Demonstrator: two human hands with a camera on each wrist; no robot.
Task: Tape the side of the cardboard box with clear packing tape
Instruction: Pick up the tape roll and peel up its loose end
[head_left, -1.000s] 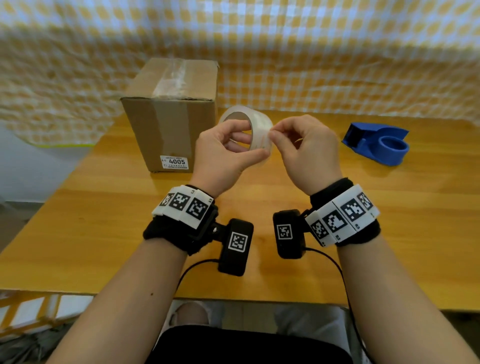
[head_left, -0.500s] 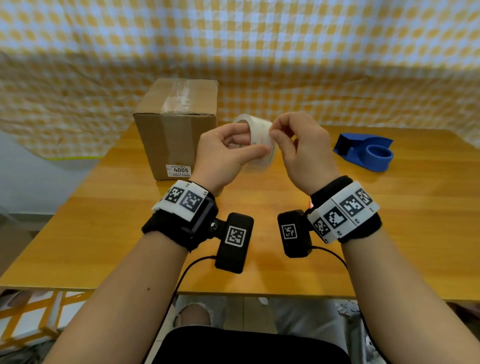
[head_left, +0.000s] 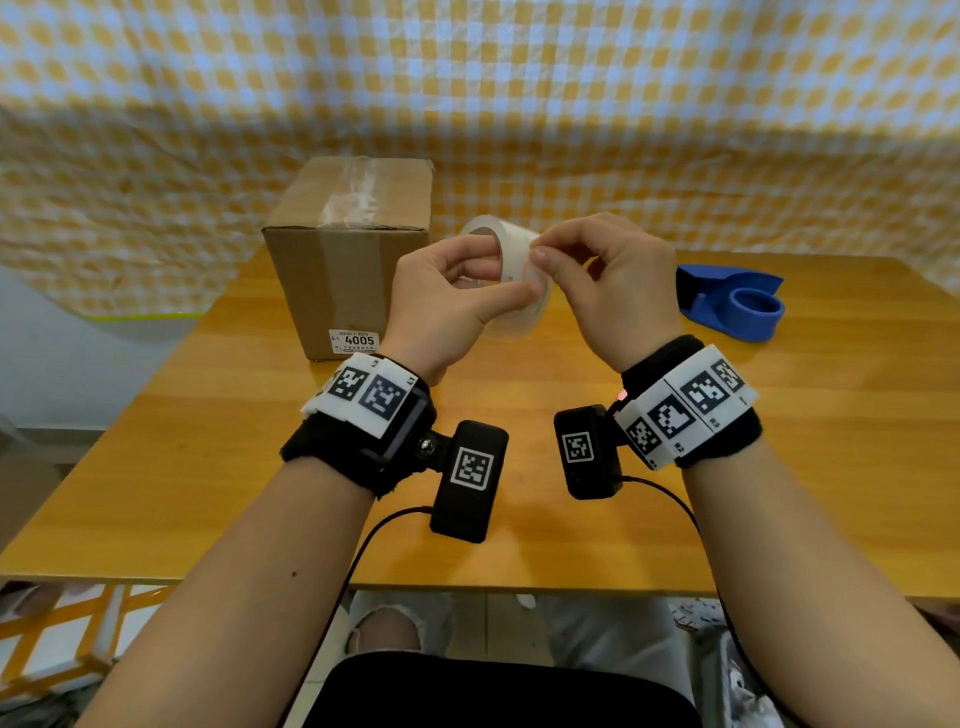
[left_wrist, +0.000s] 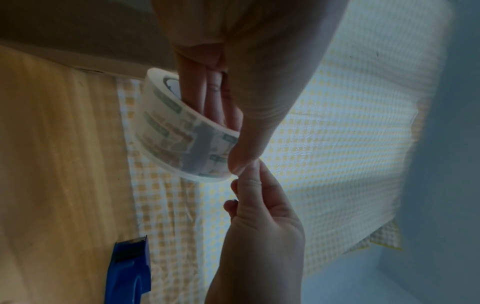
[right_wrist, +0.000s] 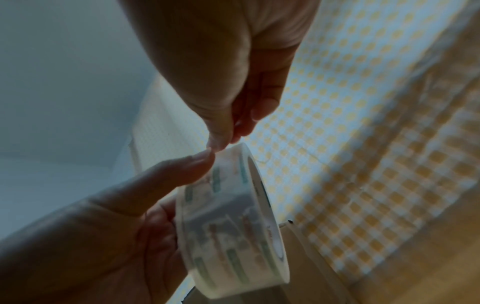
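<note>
I'm at the opening step: finding the tape's free end. My left hand (head_left: 447, 301) grips the tape roll (head_left: 511, 270), fingers hooked through its core and thumb on the outer wrap, lifted above the tabletop (head_left: 208, 441). My right hand (head_left: 613, 291) pinches at the roll's edge. The cardboard box (head_left: 353, 260) sits at eleven o'clock, the blue dispenser (head_left: 737, 301) at two. Next I judge the end must be peeled up and drawn toward the box's side.

Bright, evenly lit head view with bowed edges; dim, backlit, softly blurred wrist views.
</note>
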